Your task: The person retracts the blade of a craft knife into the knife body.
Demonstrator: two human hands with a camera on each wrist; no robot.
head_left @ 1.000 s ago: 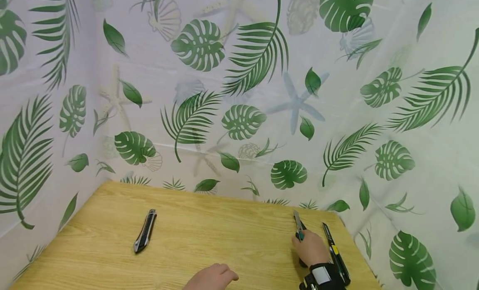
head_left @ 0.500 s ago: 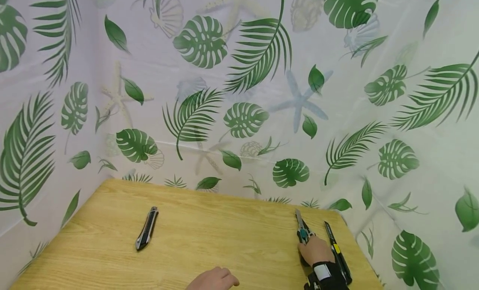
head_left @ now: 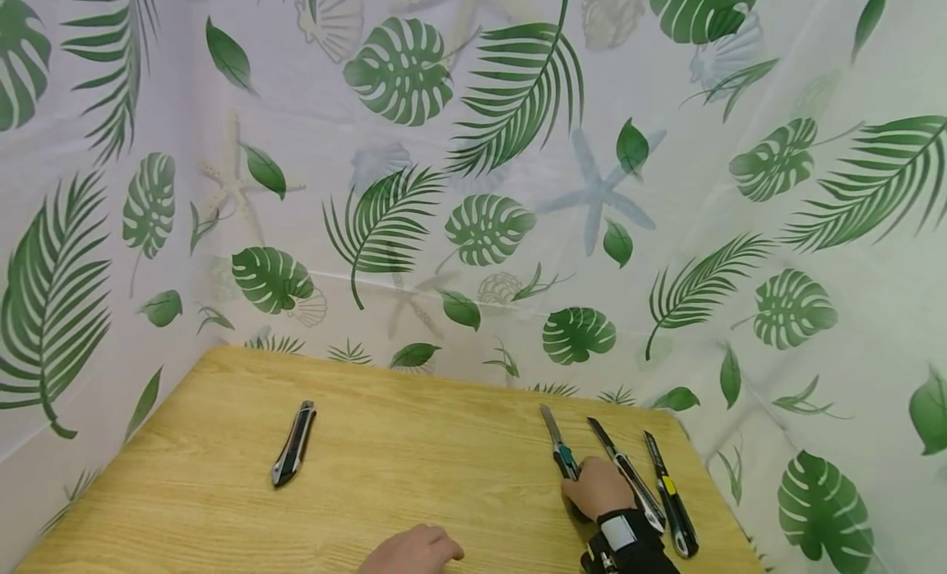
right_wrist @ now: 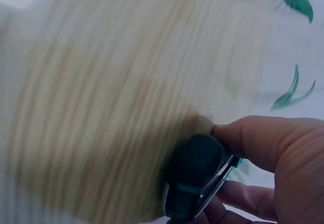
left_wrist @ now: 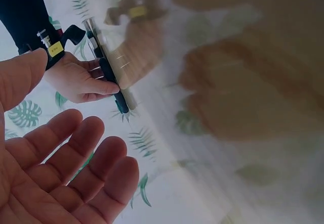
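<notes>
My right hand (head_left: 601, 490) pinches a dark utility knife (head_left: 560, 449) with a teal slider, its blade extended toward the back of the table. In the right wrist view, the thumb and fingers hold the sides of the knife's rounded dark handle (right_wrist: 195, 171), close over the wood. Just right of that hand lies a black-and-silver utility knife (head_left: 629, 474), and beyond it a black one with a yellow slider (head_left: 672, 500). At the left, another black-and-silver utility knife (head_left: 293, 444) lies alone. My left hand (head_left: 414, 549) holds nothing at the near edge; its fingers (left_wrist: 81, 158) are loosely bent.
The wood-grain table (head_left: 414, 442) has a glossy surface that reflects the hands in the left wrist view. A leaf-patterned curtain (head_left: 473, 187) stands along its back and both sides. A black wrist strap with a camera (head_left: 629, 541) sits on the right wrist.
My right hand has moved left with the teal-slider knife, uncovering the black-and-silver knife that it overlapped before. The left hand stays nearly in place. The head view has tilted slightly.
</notes>
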